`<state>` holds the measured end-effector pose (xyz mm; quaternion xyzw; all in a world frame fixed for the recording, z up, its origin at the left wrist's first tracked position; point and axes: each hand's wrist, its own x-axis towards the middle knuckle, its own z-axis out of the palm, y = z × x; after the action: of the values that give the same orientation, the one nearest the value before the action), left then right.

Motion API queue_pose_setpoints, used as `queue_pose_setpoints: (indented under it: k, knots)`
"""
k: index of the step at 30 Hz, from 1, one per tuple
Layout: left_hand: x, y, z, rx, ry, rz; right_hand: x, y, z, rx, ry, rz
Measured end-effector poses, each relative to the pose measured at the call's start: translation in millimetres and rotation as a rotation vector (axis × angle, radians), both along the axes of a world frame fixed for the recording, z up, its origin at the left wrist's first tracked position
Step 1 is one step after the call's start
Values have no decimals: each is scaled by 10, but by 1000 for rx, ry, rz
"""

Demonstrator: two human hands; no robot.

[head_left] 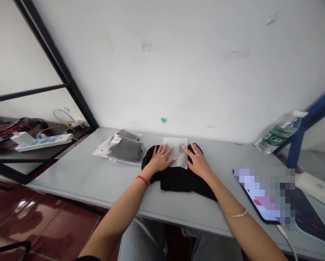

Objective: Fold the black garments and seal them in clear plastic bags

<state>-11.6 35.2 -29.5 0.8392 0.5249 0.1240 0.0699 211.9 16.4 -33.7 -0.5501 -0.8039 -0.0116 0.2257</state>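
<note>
A black cloth garment (175,180) lies partly folded on the grey table, and a small translucent white packet (175,145) rests flat on top of it. My left hand (161,158) is spread over the left part of the cloth, its fingertips reaching the packet's left side. On the other side, my right hand (198,159) lies with fingers apart on the cloth, at the packet's right edge. Neither hand is closed round anything. Left of the cloth are clear plastic bags (126,148) holding dark grey fabric.
A phone (256,197) with a white cable and a dark flat object (311,214) lie at the right. A plastic bottle (279,136) leans by a blue post. The wall (165,72) rises behind the table (97,181). At far left, a shelf holds a power strip (44,142) and wires.
</note>
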Motion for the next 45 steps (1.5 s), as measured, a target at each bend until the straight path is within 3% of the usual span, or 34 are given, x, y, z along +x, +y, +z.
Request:
queue_pose_setpoints:
  k: [4, 11, 18, 21, 25, 28, 31, 36, 39, 45]
  knots:
    - [-35, 11, 1, -100, 14, -30, 20, 6, -15, -44, -59, 45]
    - [-41, 3, 43, -73, -54, -39, 171, 109, 21, 3, -48, 71]
    - [-37, -5, 41, -82, -74, -18, 445, 162, 149, 296, 39, -235]
    - [-33, -13, 28, -83, -39, -16, 471, 169, 142, 341, 24, -275]
    - [-23, -19, 44, -41, -63, -29, 432, 178, 52, 165, -99, -255]
    - [-17, -4, 83, 92, -108, -37, 477, 186, -22, -16, -158, -272]
    - [-48, 40, 137, 274, -141, 64, 626, 207, -61, -58, -134, -358]
    - [-301, 149, 237, 469, -248, 391, 781, 266, -62, 11, -71, -477]
    - [-531, 193, 262, 502, -273, 481, 691, 287, -51, 51, -34, -381]
    - [-767, 247, 147, 519, -254, 462, 486, 259, -51, 55, -2, -215]
